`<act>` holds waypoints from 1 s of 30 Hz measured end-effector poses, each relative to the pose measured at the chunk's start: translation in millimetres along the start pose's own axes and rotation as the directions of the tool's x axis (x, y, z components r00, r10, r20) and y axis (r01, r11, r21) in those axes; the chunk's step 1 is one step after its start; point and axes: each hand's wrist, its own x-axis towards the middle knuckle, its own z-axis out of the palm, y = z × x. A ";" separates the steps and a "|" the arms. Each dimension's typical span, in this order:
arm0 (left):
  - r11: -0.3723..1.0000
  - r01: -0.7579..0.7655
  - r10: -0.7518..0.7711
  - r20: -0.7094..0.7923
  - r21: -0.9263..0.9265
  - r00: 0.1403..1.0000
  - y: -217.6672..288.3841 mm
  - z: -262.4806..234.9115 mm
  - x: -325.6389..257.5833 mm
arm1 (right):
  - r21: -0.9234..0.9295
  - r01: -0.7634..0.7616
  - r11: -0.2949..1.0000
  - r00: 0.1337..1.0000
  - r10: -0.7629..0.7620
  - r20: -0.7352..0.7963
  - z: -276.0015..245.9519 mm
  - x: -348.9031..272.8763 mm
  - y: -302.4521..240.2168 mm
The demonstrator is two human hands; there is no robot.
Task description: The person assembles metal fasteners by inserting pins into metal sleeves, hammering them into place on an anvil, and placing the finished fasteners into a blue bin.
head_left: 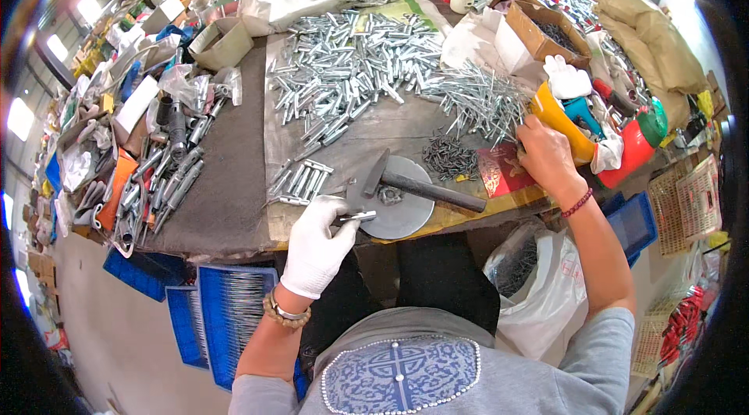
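My left hand [317, 247], in a white glove, is closed around a short silver metal tube [357, 217] at the near edge of a round metal plate [413, 221]. A hammer [429, 190] lies across that plate, its head toward the left and its handle pointing right. My right hand [548, 151] is bare, with fingers pinched at the right end of a pile of thin metal rods [484, 99]. What the fingertips hold is too small to make out. Below the wrist is a red printed packet [503, 169], beside a heap of small dark pins [450, 157].
Many silver tubes [351, 64] cover the table's middle, and a few lie in a row [303, 181] near my left hand. An open cardboard box [546, 33] stands back right. Tools [168, 173] crowd the left edge. Blue bins [226, 313] and a white bag [546, 282] sit below.
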 end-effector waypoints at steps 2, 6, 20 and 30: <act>0.998 -0.043 0.044 -0.013 0.040 0.999 3.6 1.8 0.9 | 0.015 0.011 1.000 1.000 -0.011 0.010 -3.8 -1.9 -5.0; 0.974 -0.155 0.163 -0.041 0.163 0.986 1.0 -1.0 3.8 | 0.093 0.018 0.995 0.999 -0.013 -0.052 -11.1 -8.5 -15.4; 0.980 -0.115 0.122 -0.032 0.163 0.992 3.6 5.6 9.6 | 0.445 -0.008 0.896 0.925 0.176 -0.337 -21.0 1.4 -32.9; 0.958 -0.214 0.235 -0.097 0.190 0.967 -1.7 8.3 8.1 | 0.607 0.005 0.795 0.856 0.310 -0.413 32.8 56.9 -36.7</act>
